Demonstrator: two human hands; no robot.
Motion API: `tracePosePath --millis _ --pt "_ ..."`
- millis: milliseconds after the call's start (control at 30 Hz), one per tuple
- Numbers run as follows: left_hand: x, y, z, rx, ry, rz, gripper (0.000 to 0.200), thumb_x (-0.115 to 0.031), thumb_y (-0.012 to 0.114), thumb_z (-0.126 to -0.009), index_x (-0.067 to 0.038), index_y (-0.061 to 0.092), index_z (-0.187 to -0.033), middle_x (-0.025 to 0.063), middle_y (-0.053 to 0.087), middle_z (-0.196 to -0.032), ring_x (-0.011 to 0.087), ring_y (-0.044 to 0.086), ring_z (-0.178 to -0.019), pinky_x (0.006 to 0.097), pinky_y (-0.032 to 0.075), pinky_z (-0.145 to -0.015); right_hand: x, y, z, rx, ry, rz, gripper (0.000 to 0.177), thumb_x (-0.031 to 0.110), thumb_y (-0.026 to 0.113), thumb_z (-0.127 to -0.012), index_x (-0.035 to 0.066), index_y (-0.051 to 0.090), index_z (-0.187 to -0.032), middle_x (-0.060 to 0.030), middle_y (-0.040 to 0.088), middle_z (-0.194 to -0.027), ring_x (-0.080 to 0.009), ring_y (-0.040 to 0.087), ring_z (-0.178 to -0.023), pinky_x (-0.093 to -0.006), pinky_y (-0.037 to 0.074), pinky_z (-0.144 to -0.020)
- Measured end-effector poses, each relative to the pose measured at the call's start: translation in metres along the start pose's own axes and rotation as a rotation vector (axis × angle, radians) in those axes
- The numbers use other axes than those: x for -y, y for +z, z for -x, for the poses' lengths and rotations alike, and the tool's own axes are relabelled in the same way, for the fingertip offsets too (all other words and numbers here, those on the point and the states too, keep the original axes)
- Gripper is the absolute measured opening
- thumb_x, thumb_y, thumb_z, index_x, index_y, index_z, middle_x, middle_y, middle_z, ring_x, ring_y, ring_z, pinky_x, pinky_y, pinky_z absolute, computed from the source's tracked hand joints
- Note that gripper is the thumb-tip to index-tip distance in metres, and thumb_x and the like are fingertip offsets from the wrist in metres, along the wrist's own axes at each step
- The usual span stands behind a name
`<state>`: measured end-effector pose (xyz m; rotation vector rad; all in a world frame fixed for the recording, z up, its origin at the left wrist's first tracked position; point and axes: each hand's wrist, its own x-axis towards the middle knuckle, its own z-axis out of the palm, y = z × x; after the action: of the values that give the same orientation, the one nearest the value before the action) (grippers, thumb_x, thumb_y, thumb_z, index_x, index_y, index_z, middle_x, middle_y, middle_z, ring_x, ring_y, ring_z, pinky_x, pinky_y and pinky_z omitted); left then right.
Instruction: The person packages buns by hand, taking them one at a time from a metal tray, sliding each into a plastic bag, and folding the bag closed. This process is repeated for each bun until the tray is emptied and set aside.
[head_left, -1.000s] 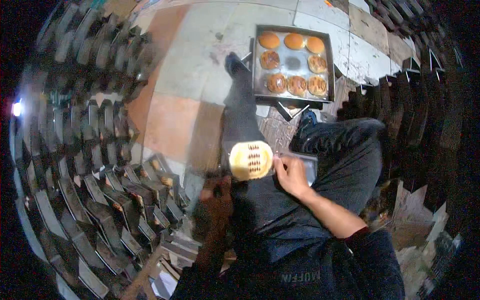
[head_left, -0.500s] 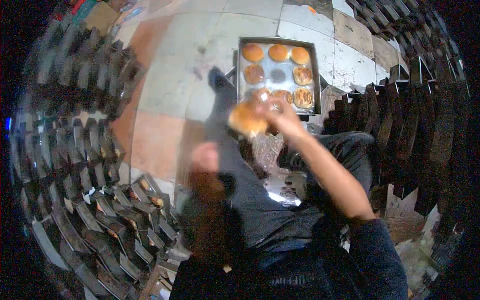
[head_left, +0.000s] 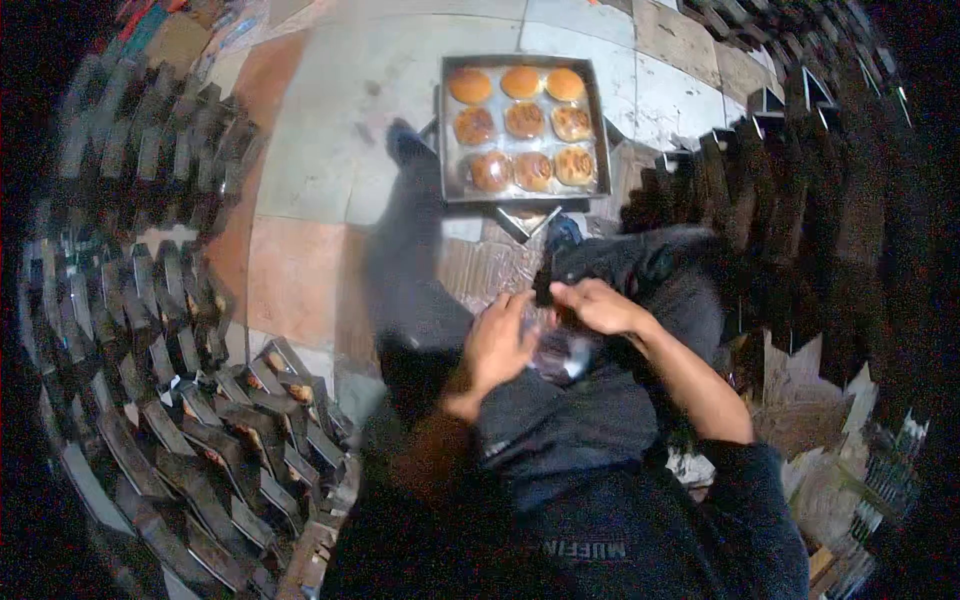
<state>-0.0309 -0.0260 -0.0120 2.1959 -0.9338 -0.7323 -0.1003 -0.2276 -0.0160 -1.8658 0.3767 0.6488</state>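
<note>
My left hand (head_left: 498,345) is curved over the left side of a shiny, see-through piece of plastic (head_left: 560,358) on my lap, its fingertips at the plastic's upper edge. My right hand (head_left: 597,306) is closed at the opposite side, close to the left fingertips; what it grips is too blurred to make out. A dark, narrow shape (head_left: 543,283) stands just beyond the fingers. In front of my knees sits a square metal tray (head_left: 449,180) with several round buns in rows. Three plain golden buns (head_left: 521,81) lie at the back; the nearer buns (head_left: 533,171) have dark brown markings.
Stacks of dark metal tins (head_left: 240,430) fill the left side, and more dark tins (head_left: 790,230) are piled at the right. My outstretched leg (head_left: 410,260) lies beside the tray on the tiled floor (head_left: 300,180). Brown cardboard (head_left: 490,260) is between my legs.
My right hand has let go of a bun and moved back to my lap. The gap in the tray's middle now has a bun. My left hand has moved right to the plastic.
</note>
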Motion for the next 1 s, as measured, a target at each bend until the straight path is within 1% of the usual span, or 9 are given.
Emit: tracePosePath --millis 100,233,367,467,500,733,800,933,1000 --pt "0.001 -0.008 0.01 0.039 0.147 0.245 0.017 -0.015 0.059 -0.089 -0.002 0.066 -0.096 0.0151 0.066 -0.095 0.0306 0.065 -0.081 0.0368 0.052 -0.072 0.018 -0.001 0.051 -0.226 -0.435 0.106 0.02 0.02 0.065 -0.086 0.001 0.068 -0.091 -0.0177 0.067 -0.083 -0.0296 0.067 -0.079 -0.0364 0.052 -0.072" --pt "-0.006 0.005 0.01 -0.088 0.176 0.096 0.021 -0.019 0.061 -0.09 0.0 0.067 -0.084 0.0178 0.064 -0.075 0.0325 0.064 -0.071 0.0385 0.049 -0.063 -0.006 0.03 0.056 -0.394 -0.52 0.216 0.021 0.014 0.069 -0.08 0.0 0.066 -0.096 -0.0192 0.067 -0.091 -0.0339 0.066 -0.083 -0.0381 0.053 -0.074" --pt "-0.009 0.008 0.007 -0.181 0.088 -0.039 0.025 -0.023 0.059 -0.09 0.001 0.066 -0.086 0.0207 0.063 -0.079 0.0362 0.063 -0.071 0.0406 0.048 -0.063 0.013 0.03 0.063 -0.492 -0.508 0.026 0.024 0.011 0.066 -0.081 0.0 0.062 -0.102 -0.0215 0.065 -0.096 -0.0365 0.064 -0.086 -0.0394 0.052 -0.077" --pt "-0.017 0.003 0.005 -0.048 -0.124 0.353 0.027 -0.028 0.063 -0.088 -0.003 0.067 -0.098 0.0127 0.067 -0.084 0.0274 0.065 -0.076 0.0374 0.05 -0.071 -0.001 0.022 0.054 -0.559 -0.49 0.297 0.021 0.008 0.066 -0.08 0.001 0.062 -0.099 -0.0199 0.064 -0.092 -0.0363 0.063 -0.086 -0.0395 0.052 -0.078" --pt "-0.019 0.002 0.004 -0.036 -0.12 0.352 0.027 -0.028 0.063 -0.088 -0.003 0.067 -0.098 0.0127 0.067 -0.084 0.0274 0.065 -0.076 0.0374 0.05 -0.071 0.003 0.021 0.052 -0.841 -0.676 0.319 0.014 0.001 0.064 -0.08 -0.001 0.061 -0.093 -0.0172 0.062 -0.087 -0.0327 0.063 -0.087 -0.0382 0.05 -0.079" --pt "0.007 0.002 -0.008 -0.298 0.307 0.505 0.021 -0.011 0.072 -0.082 -0.002 0.065 -0.1 0.0071 0.063 -0.097 0.0168 0.059 -0.092 0.0283 0.047 -0.081 0.046 -0.022 0.064 -1.202 -0.541 -0.128 0.007 0.004 0.065 -0.085 0.001 0.069 -0.089 -0.0103 0.069 -0.082 -0.017 0.065 -0.076 -0.0276 0.05 -0.068" --pt "0.009 -0.012 -0.015 -0.482 -0.106 1.258 0.019 -0.017 0.068 -0.088 0.0 0.064 -0.095 0.0035 0.063 -0.085 0.0124 0.06 -0.081 0.0251 0.049 -0.069 0.062 -0.022 0.057 -1.141 -0.489 -0.226 0.009 0.004 0.064 -0.086 0.0 0.069 -0.092 -0.0092 0.069 -0.083 -0.0151 0.065 -0.078 -0.0268 0.05 -0.069" --pt "0.006 -0.085 -0.032 -0.731 -0.494 0.911 0.027 -0.026 0.06 -0.092 -0.001 0.061 -0.102 0.0043 0.064 -0.093 0.0113 0.058 -0.073 0.0235 0.046 -0.061 0.109 -0.01 0.019 -0.966 -0.691 -0.097 0.006 0.003 0.064 -0.084 -0.001 0.067 -0.088 -0.0118 0.067 -0.08 -0.0177 0.064 -0.072 -0.0279 0.049 -0.065" --pt "0.075 -0.083 -0.026 -0.858 -0.145 0.851 0.03 -0.028 0.053 -0.094 0.0 0.061 -0.101 0.0091 0.064 -0.091 0.0208 0.062 -0.081 0.0328 0.051 -0.071 0.131 -0.019 -0.018 -0.786 -0.71 -0.113 0.011 0.008 0.062 -0.088 -0.001 0.066 -0.087 -0.0121 0.066 -0.079 -0.0211 0.063 -0.07 -0.0295 0.049 -0.067"
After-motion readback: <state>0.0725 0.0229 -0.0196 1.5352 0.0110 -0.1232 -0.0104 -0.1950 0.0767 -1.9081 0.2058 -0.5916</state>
